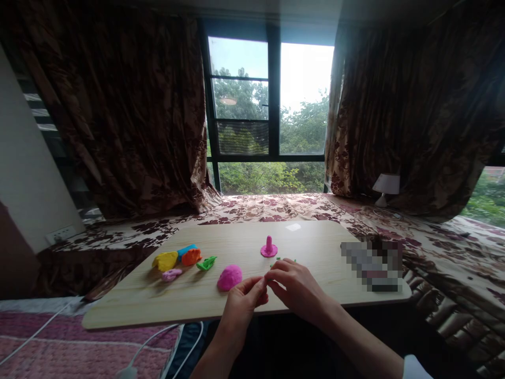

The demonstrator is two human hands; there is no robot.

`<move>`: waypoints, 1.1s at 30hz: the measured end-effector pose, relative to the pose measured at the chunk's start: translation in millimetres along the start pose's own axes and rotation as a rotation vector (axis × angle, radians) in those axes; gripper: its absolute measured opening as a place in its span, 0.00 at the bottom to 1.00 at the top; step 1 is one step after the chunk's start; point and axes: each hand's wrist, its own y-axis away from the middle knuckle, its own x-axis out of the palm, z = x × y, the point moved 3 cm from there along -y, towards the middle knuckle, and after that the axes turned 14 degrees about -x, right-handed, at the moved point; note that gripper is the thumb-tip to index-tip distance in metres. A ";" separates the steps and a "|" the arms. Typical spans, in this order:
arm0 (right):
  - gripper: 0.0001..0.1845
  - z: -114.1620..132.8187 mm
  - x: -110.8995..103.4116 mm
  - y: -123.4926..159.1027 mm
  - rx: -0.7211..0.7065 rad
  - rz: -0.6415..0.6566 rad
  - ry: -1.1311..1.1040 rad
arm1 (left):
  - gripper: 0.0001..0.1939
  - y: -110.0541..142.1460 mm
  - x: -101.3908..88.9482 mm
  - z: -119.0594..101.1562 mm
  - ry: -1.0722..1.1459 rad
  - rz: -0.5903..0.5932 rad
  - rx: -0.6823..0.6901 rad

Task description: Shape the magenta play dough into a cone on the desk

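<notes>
My left hand [245, 297] and my right hand [294, 287] meet fingertip to fingertip over the table's near edge, both pinched closed. Whatever lies between the fingers is hidden or too small to make out. Just left of my left hand sits a pink modelling clay dome [229, 278]. Beyond my right hand stands a pink clay piece [269, 247], an upright peg on a flat round base. Small green bits [278, 258] lie behind my right fingers, partly covered by them.
On the table [130, 302], to the left, are yellow [164, 261], blue [186, 251], orange [191, 257], light pink [171, 275] and green [206, 263] clay lumps. A white piece [293, 227] lies at the far edge. A blurred-out item [371, 267] is on the right. White cables [158, 331] hang at lower left.
</notes>
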 end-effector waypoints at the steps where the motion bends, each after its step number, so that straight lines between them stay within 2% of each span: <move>1: 0.09 0.7 1.5 -0.4 0.004 -0.005 -0.004 | 0.18 1.1 0.4 -1.2 -0.008 0.003 0.002; 4: 0.09 -5.9 10.1 0.4 0.067 -0.041 -0.023 | 0.17 6.6 3.2 -4.5 -0.029 0.012 0.005; 6: 0.09 -19.1 17.9 2.2 0.139 -0.062 -0.044 | 0.15 10.6 6.0 -5.7 -0.035 0.021 0.007; 9: 0.09 -53.4 24.5 7.2 0.236 -0.056 -0.061 | 0.15 12.3 6.7 -5.2 -0.033 0.014 0.005; 14: 0.12 -116.8 16.4 23.9 0.384 -0.009 0.059 | 0.17 1.7 -2.3 0.1 -0.010 -0.045 -0.007; 18: 0.14 -132.3 15.9 33.9 0.399 0.044 0.131 | 0.18 -4.3 -4.6 4.3 0.019 -0.042 -0.019; 21: 0.13 -126.0 13.3 35.4 0.379 0.057 0.154 | 0.19 -4.0 -4.7 4.3 0.031 -0.042 -0.029; 24: 0.10 -105.6 2.9 31.8 0.341 0.024 0.164 | 0.17 -2.4 -4.9 2.2 0.035 -0.049 -0.028; 28: 0.14 -55.3 -8.0 18.9 0.204 -0.022 0.115 | 0.16 -0.5 -2.2 0.6 0.007 -0.042 -0.022; 31: 0.12 -17.4 -7.3 7.2 0.046 0.021 0.033 | 0.16 1.3 0.5 0.1 -0.032 -0.025 -0.008; 33: 0.10 -2.2 -6.5 1.7 -0.018 0.047 0.011 | 0.17 2.6 0.9 -0.7 -0.055 -0.013 -0.001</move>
